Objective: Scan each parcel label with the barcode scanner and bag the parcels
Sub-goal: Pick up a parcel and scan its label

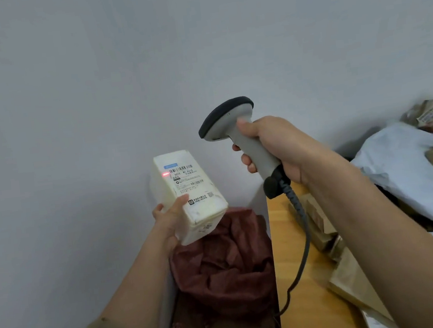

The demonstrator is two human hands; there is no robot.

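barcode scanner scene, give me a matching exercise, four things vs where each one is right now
Things
1. barcode scanner
2. white parcel
3. dark red bag
4. red scan light

Places
A. below the held parcel, beside the wooden table
B. on the label, at the left end of its top barcode
C. gripped by the right hand
D. held up by the left hand

Pairs: 1-C, 2-D, 3-A, 4-B
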